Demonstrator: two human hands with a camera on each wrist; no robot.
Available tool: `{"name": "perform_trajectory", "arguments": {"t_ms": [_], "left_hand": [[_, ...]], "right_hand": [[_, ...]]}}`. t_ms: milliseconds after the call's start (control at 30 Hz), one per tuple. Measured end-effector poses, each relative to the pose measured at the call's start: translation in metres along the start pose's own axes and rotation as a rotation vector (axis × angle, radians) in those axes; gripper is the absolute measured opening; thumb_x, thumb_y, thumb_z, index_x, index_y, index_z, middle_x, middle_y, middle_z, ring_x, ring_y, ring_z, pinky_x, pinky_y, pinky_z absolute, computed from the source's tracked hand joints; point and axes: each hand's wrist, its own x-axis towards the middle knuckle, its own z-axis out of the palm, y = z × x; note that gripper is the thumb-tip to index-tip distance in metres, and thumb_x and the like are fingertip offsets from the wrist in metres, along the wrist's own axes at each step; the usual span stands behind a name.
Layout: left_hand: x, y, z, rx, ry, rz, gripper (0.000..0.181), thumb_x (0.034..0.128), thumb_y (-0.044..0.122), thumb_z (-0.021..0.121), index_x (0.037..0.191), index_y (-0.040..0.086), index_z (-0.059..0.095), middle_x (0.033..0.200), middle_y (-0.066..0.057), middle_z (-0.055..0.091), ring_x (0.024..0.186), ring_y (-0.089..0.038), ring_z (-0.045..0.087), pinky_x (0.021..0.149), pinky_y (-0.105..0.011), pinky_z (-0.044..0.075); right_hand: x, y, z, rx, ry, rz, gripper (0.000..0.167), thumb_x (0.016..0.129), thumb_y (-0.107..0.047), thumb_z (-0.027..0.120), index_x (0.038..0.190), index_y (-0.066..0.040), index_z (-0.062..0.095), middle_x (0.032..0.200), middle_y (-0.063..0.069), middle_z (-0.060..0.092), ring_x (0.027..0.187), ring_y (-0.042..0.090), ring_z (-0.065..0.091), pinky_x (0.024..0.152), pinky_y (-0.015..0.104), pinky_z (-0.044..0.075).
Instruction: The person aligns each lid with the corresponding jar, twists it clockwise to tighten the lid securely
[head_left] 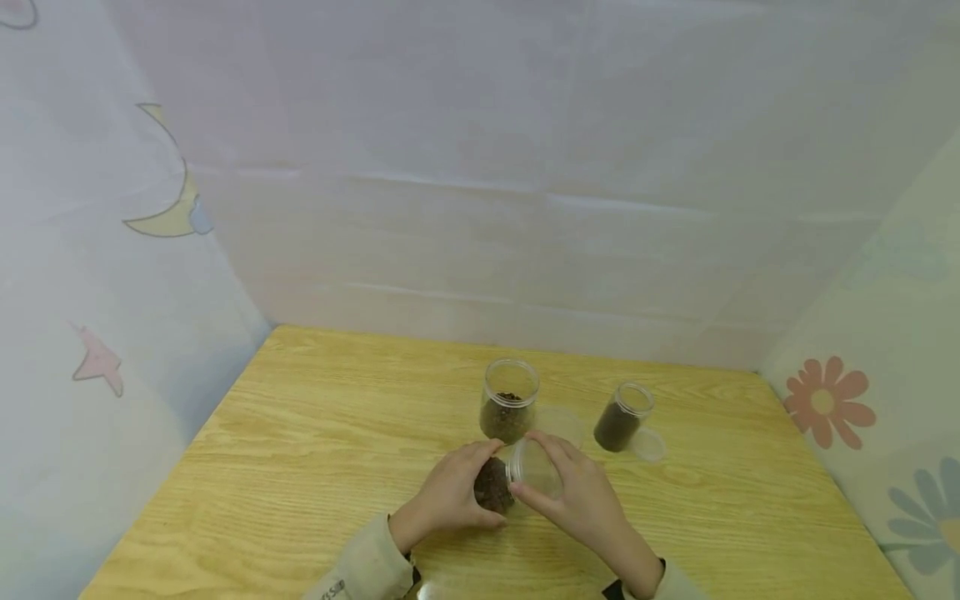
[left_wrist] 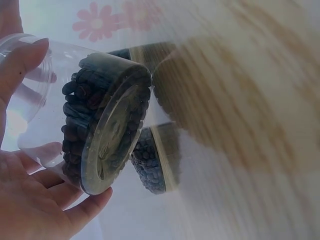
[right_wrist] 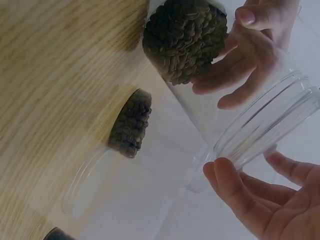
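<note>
My left hand (head_left: 453,487) holds a clear jar (left_wrist: 107,117) tipped on its side. Dark beans, like coffee beans (right_wrist: 185,40), lie at the jar's bottom end. At its mouth, on the right, my right hand (head_left: 581,492) pinches a clear round lid (right_wrist: 287,130) by the edge between thumb and fingers. The lid's rim lines up close to the jar's threaded mouth; whether the two touch, I cannot tell. In the left wrist view, the fingers of my left hand (left_wrist: 37,195) curl round the jar's side, and its base faces the camera.
Just beyond my hands stands an uncovered jar (head_left: 510,408) part filled with dark beans, with a clear lid (head_left: 564,425) lying beside it. Farther right is a smaller uncovered jar (head_left: 618,423) of dark contents, its lid (head_left: 648,445) next to it. Printed cloth (head_left: 450,225) surrounds the wooden table (head_left: 315,433).
</note>
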Motion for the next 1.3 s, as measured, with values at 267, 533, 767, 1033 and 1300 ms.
{"name": "perform_trajectory", "arguments": {"t_ms": [267, 533, 767, 1033, 1300], "left_hand": [[0.0, -0.002, 0.001, 0.014, 0.008, 0.016, 0.089, 0.0624, 0.041, 0.082, 0.133, 0.005, 0.04, 0.127, -0.008, 0.051, 0.112, -0.025, 0.051, 0.09, -0.045, 0.044], [-0.001, -0.004, 0.001, -0.022, 0.007, 0.016, 0.089, 0.0621, 0.039, 0.083, 0.133, 0.007, 0.04, 0.126, -0.008, 0.052, 0.111, -0.024, 0.051, 0.09, -0.043, 0.044], [-0.001, -0.006, 0.0, -0.041, 0.003, 0.004, 0.089, 0.0622, 0.038, 0.083, 0.133, 0.005, 0.04, 0.126, -0.007, 0.052, 0.112, -0.024, 0.051, 0.09, -0.042, 0.044], [0.001, -0.008, 0.0, -0.046, -0.008, 0.002, 0.089, 0.0622, 0.039, 0.082, 0.133, 0.006, 0.04, 0.124, -0.007, 0.053, 0.109, -0.022, 0.052, 0.089, -0.039, 0.045], [0.001, -0.006, -0.001, -0.034, -0.005, -0.005, 0.089, 0.0617, 0.039, 0.083, 0.133, 0.007, 0.04, 0.124, -0.005, 0.053, 0.11, -0.022, 0.052, 0.09, -0.039, 0.044]], "right_hand": [[0.002, -0.005, -0.001, -0.033, -0.014, 0.082, 0.066, 0.077, -0.051, 0.065, 0.123, -0.004, 0.054, 0.113, 0.016, 0.061, 0.096, 0.034, 0.06, 0.073, 0.044, 0.052], [0.002, -0.006, -0.003, -0.05, -0.044, 0.101, 0.071, 0.075, -0.053, 0.065, 0.126, -0.006, 0.051, 0.118, 0.017, 0.058, 0.095, 0.036, 0.06, 0.072, 0.046, 0.051], [0.001, 0.005, -0.012, 0.074, -0.065, -0.063, 0.071, 0.076, -0.041, 0.071, 0.132, -0.006, 0.045, 0.134, 0.02, 0.043, 0.115, 0.041, 0.046, 0.081, 0.057, 0.044], [0.003, 0.017, -0.022, 0.148, -0.179, -0.251, 0.076, 0.074, -0.033, 0.074, 0.138, -0.015, 0.039, 0.142, 0.014, 0.032, 0.122, 0.038, 0.037, 0.084, 0.057, 0.043], [0.003, 0.022, -0.021, 0.162, -0.23, -0.304, 0.077, 0.074, -0.031, 0.075, 0.139, -0.012, 0.038, 0.142, 0.015, 0.032, 0.122, 0.039, 0.037, 0.084, 0.057, 0.043]]}}
